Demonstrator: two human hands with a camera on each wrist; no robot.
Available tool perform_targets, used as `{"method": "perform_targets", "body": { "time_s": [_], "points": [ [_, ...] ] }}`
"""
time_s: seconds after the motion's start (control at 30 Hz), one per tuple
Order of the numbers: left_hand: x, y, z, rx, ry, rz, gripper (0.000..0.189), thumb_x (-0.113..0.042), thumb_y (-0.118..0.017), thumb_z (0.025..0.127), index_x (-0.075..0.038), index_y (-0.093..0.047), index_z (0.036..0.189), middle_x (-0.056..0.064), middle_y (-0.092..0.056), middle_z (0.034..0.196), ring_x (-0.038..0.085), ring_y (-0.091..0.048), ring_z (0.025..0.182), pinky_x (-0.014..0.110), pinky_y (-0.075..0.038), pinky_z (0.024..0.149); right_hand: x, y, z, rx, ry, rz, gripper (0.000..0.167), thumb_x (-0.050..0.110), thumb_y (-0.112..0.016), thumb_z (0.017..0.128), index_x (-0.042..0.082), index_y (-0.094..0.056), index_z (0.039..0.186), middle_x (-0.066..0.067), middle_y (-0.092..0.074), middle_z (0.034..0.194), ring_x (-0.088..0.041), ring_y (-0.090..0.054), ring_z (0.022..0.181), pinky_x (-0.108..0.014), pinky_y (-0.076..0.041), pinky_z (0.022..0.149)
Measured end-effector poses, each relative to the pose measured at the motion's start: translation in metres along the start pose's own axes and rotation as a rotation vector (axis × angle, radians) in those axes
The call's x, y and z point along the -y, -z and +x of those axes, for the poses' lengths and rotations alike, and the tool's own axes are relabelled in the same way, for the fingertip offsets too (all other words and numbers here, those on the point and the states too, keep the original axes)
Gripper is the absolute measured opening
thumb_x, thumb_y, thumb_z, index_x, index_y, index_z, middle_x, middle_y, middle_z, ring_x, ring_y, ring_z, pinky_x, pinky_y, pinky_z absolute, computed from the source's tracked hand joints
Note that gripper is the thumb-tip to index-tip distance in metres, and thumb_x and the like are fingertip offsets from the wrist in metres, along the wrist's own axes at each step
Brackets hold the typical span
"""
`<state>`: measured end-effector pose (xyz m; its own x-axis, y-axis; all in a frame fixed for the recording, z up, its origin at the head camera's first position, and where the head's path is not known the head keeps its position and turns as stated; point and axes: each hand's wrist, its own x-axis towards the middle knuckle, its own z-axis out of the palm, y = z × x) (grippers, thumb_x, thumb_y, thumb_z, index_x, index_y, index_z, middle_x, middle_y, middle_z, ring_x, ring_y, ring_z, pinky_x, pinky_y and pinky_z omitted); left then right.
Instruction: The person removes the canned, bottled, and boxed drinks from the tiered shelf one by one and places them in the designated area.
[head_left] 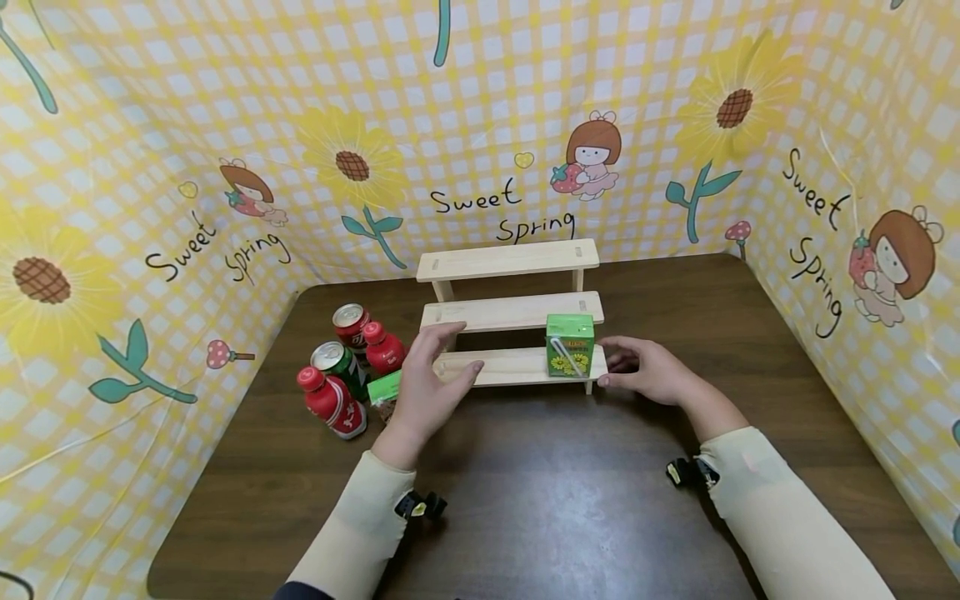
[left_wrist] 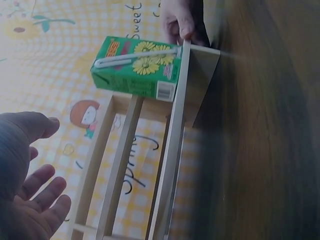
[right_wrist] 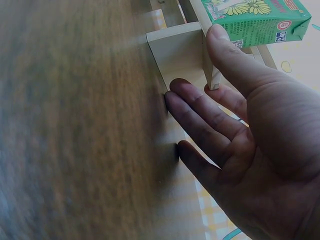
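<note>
My right hand (head_left: 648,371) pinches the right end of the bottom board of a three-step wooden display shelf (head_left: 510,310). In the right wrist view the thumb (right_wrist: 220,37) lies on the board's edge, index finger at its corner. A green drink carton (head_left: 570,346) with yellow flowers and a straw on its front stands upright on that board's right end, beside the thumb. My left hand (head_left: 431,383) hovers near the board's left end, fingers spread and holding nothing. Below it, a second green carton (head_left: 384,393) is partly hidden.
Left of the shelf stand two red bottles, one in front (head_left: 333,404) and one behind (head_left: 384,348), plus a green can (head_left: 337,365) and a red can (head_left: 350,325). A yellow checked cloth (head_left: 480,108) rises behind the dark wooden table (head_left: 525,500).
</note>
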<state>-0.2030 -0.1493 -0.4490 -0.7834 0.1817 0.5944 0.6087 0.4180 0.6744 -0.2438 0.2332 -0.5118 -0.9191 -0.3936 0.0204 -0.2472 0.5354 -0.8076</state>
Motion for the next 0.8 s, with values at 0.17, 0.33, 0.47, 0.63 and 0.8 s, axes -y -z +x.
{"method": "perform_targets", "body": {
  "time_s": [0.17,0.33,0.47,0.63,0.8],
  "points": [
    [-0.002,-0.014,0.008,0.062,0.023,-0.026,0.06,-0.009,-0.087,0.087,-0.009,-0.061,0.141,0.009,-0.059,0.136,0.021,-0.057,0.129,0.038,-0.045,0.113,-0.001,0.0,-0.001,0.002,0.006,0.012,0.07,0.032,-0.084,0.091,0.006,-0.055,0.149,-0.009,-0.073,0.114,-0.029,-0.068,0.111,-0.042,-0.054,0.088],
    [-0.004,-0.027,0.014,0.117,0.021,-0.064,0.061,-0.012,-0.087,0.088,-0.01,-0.059,0.142,0.013,-0.058,0.138,0.025,-0.056,0.13,0.044,-0.046,0.113,-0.001,0.0,-0.001,-0.001,-0.004,0.004,0.071,0.032,-0.085,0.09,0.007,-0.055,0.149,-0.008,-0.074,0.114,-0.029,-0.068,0.111,-0.043,-0.054,0.089],
    [-0.005,-0.037,0.017,0.156,0.026,-0.091,0.061,-0.013,-0.086,0.089,-0.012,-0.058,0.144,0.015,-0.056,0.14,0.025,-0.055,0.131,0.044,-0.046,0.113,0.0,-0.001,0.0,-0.001,-0.017,0.002,0.072,0.034,-0.086,0.089,0.009,-0.056,0.149,-0.007,-0.074,0.114,-0.028,-0.068,0.111,-0.043,-0.053,0.091],
    [-0.007,-0.048,0.023,0.194,0.028,-0.125,0.063,-0.013,-0.085,0.09,-0.01,-0.056,0.146,0.017,-0.055,0.143,0.023,-0.054,0.132,0.042,-0.046,0.113,0.002,-0.001,0.001,-0.003,-0.016,0.002,0.071,0.031,-0.087,0.088,0.01,-0.057,0.149,-0.006,-0.074,0.113,-0.027,-0.068,0.11,-0.044,-0.053,0.092],
    [-0.009,-0.059,0.028,0.236,0.028,-0.149,0.065,-0.012,-0.085,0.091,-0.01,-0.054,0.148,0.016,-0.053,0.144,0.025,-0.054,0.134,0.043,-0.047,0.112,0.001,0.0,0.001,-0.003,-0.021,0.003,0.07,0.03,-0.087,0.089,0.01,-0.056,0.149,-0.007,-0.074,0.113,-0.028,-0.068,0.111,-0.045,-0.053,0.093]
  ]
}}
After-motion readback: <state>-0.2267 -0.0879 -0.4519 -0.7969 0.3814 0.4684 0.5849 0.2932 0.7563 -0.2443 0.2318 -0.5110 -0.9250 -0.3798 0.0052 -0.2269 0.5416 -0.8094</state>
